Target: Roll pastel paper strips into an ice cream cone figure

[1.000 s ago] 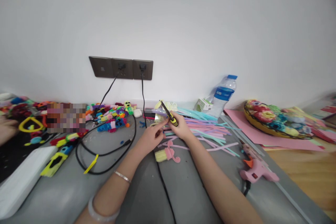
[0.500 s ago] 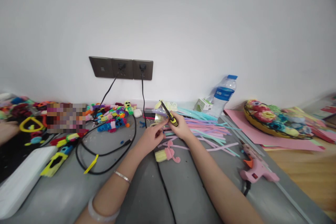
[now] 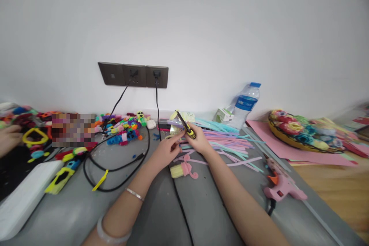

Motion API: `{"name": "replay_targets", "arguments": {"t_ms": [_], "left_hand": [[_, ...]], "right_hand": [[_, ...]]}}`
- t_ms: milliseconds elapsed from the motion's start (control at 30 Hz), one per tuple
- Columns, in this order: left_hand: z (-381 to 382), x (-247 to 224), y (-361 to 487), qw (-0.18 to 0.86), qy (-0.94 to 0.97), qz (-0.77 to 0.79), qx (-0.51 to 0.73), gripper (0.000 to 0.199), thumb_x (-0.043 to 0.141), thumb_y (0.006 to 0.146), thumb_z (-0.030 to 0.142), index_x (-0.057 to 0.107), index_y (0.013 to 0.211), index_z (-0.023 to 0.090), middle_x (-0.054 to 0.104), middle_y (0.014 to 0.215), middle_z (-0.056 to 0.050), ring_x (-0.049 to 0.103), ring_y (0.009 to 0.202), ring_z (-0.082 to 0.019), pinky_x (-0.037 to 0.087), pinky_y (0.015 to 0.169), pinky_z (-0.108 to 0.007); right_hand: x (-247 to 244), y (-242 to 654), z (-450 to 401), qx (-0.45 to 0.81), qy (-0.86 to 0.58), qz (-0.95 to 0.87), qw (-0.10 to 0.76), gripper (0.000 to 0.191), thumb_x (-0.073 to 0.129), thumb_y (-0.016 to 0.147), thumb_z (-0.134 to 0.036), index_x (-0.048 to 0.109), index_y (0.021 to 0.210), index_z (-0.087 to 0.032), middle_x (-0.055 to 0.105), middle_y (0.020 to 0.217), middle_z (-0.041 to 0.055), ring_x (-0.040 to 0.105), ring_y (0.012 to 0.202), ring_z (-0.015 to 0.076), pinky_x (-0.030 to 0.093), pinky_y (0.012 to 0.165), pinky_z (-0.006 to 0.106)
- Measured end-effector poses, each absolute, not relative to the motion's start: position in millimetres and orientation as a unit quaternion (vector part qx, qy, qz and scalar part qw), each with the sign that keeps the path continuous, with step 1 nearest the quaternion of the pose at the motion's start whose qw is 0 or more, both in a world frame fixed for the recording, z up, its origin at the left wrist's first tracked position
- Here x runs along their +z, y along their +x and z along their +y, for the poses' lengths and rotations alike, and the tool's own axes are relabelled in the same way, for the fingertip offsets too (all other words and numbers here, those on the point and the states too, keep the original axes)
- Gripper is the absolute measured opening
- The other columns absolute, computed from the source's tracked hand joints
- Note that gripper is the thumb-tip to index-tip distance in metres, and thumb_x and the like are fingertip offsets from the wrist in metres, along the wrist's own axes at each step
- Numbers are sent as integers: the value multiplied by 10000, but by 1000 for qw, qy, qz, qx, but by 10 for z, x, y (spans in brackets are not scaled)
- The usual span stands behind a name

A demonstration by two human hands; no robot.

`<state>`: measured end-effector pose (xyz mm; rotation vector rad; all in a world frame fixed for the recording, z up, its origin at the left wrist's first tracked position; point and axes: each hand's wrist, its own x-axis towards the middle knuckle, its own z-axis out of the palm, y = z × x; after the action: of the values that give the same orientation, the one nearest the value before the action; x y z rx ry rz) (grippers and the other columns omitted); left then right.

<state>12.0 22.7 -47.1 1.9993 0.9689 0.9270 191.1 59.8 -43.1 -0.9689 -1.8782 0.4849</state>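
Observation:
My right hand is closed around a slim black-and-yellow tool that points up and to the left; its exact kind does not show. Close beside it, my left hand has its fingers bent in towards the right fingertips. Whatever the left fingers grip is too small and hidden to name. A lilac strip and some pale yellow pieces show just beyond both hands. Nearer me lies a pink-and-yellow fuzzy figure with curled ends. To the right, pastel pipe cleaners are spread in a loose pile.
A pink glue gun rests at the right, near the table edge. Behind stand a water bottle and a small box. Black cables cross the grey table. Colourful fuzzy crafts, a white case and another person's hand are left.
The other person's hand at the far left has come further into view. My own hands and the black-and-yellow tool stay almost where they were.

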Motion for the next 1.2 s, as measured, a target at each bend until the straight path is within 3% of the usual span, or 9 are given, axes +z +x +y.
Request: {"name": "replay_targets", "arguments": {"t_ms": [1200], "left_hand": [[216,-438,120,349,780,384,351,629,466,820,132,461,1445,196,681,754,-15,554,620,-135,445,647,-244]], "right_hand": [[-412,1910,584,195,-400,-764,466,66,475,692,-170,445,736,-210,483,666,-21,435,619,153,350,605,277]]}}
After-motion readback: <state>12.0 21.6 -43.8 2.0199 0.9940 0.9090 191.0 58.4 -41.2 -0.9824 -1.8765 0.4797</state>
